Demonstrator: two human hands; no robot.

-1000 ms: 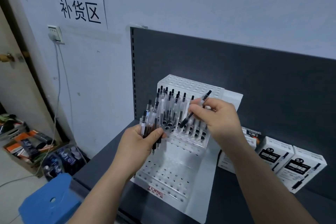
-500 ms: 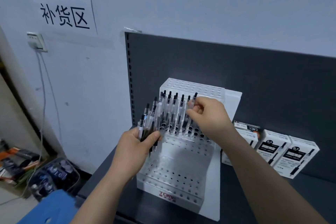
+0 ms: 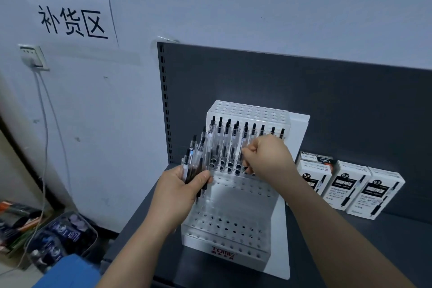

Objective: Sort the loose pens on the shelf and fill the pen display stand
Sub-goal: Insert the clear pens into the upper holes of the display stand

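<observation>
My right hand [image 3: 266, 158] sits curled at the upper tiers, thumb and fingers pinching one clear-barrelled pen with a black clicker [image 3: 245, 135], its tip apparently going into a hole. My left hand [image 3: 184, 190] grips a fanned bundle of clear black-ink pens [image 3: 195, 162], held just beside the left edge of the white perforated stepped plastic display stand [image 3: 233, 229].

I judge this to be mid-fill. The standing row of pens [image 3: 228, 140] covers the upper tiers, while the two lower steps show only bare holes. Next I'd need to let go once the pen stands upright, then draw a single pen out of the bundle without loosening the rest.

The stand's white side wall [image 3: 300, 128] closes off my right, so the wrist has to come in from above or in front. Three white cardboard pen boxes [image 3: 346, 187] stand near it on the dark grey metal shelf [image 3: 397, 245]. The dark back panel [image 3: 280, 82] rises just behind the stand. The shelf's left edge drops away beside my left forearm.
</observation>
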